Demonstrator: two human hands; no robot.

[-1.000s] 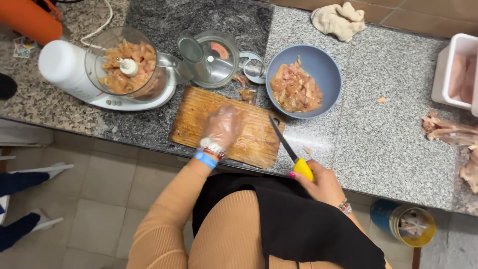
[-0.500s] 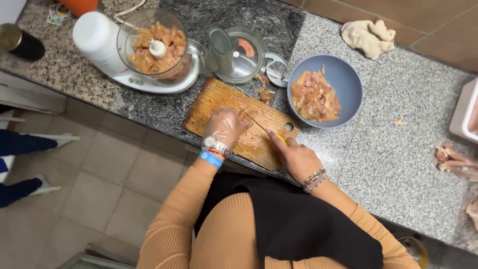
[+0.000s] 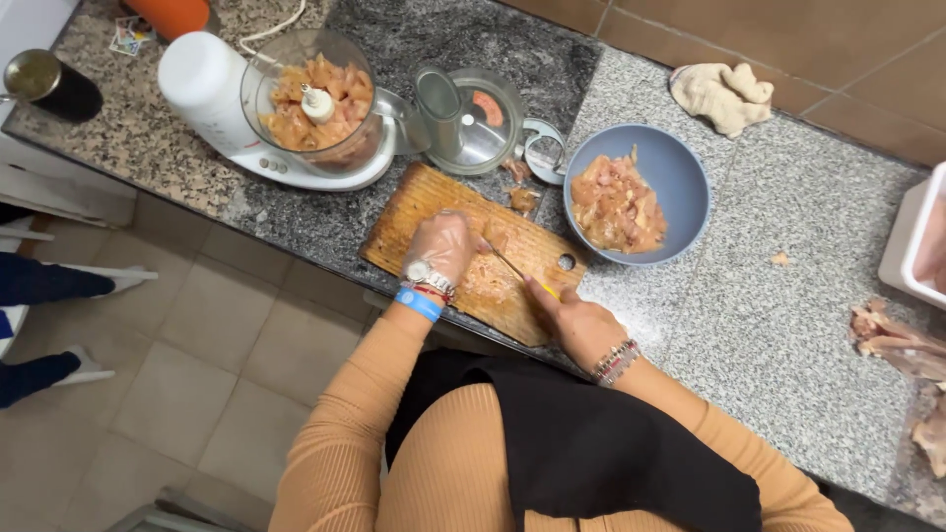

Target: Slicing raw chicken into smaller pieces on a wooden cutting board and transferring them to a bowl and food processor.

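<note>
Raw chicken piece (image 3: pixel 496 239) | beside left hand (image 3: pixel 443 246) fingers (gloved) | knife (image 3: pixel 507 263) touching

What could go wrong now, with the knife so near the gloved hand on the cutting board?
1. The knife in the right hand points toward the gloved left hand pressing meat; a slip might cut the fingers.
2. The cutting board lies near the counter edge, so pushing might shift it off.
</note>
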